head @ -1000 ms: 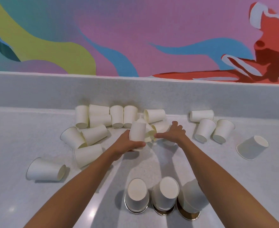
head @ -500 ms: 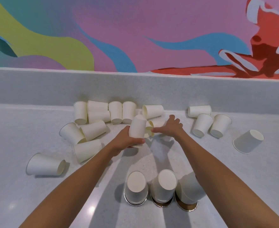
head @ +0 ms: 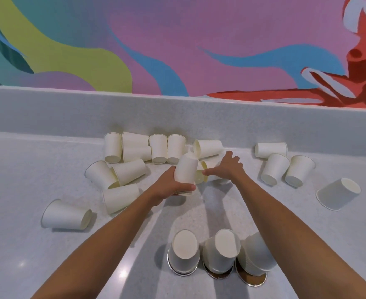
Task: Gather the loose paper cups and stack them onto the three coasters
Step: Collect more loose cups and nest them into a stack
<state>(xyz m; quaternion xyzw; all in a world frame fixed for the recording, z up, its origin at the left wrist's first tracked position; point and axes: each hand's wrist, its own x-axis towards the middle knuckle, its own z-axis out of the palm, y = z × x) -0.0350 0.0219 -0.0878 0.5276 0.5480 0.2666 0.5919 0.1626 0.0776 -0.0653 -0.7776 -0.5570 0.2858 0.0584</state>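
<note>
Since the earlier frames, neither hand has changed its hold; both sit at the same cups near the back of the counter (head: 37, 169), and the right hand's fingers have spread slightly over the cup beneath them.

The left hand (head: 171, 186) is wrapped around an inverted stack of paper cups (head: 186, 169), fingers and thumb clamped on its lower, rim end, base pointing up and away. The right hand (head: 227, 167) rests palm-down on a paper cup lying on its side (head: 201, 176), thumb at the rim; the fingers are apart, and whether they grip the cup cannot be told.

Loose paper cups lie on their sides across the back half of the counter: a cluster against the back wall (head: 134, 147), a group of three toward the right (head: 285, 167), one inverted cup nearer the right edge (head: 337, 194), and one lone cup on the left (head: 66, 215).

Near the front edge, three coasters stand in a row. The left coaster (head: 181, 272) carries an inverted cup stack (head: 184, 251); the middle coaster (head: 218, 275) carries another (head: 220, 251); the right coaster (head: 251, 279) carries a third, tilted stack (head: 255, 255), partly hidden by the right forearm.
</note>
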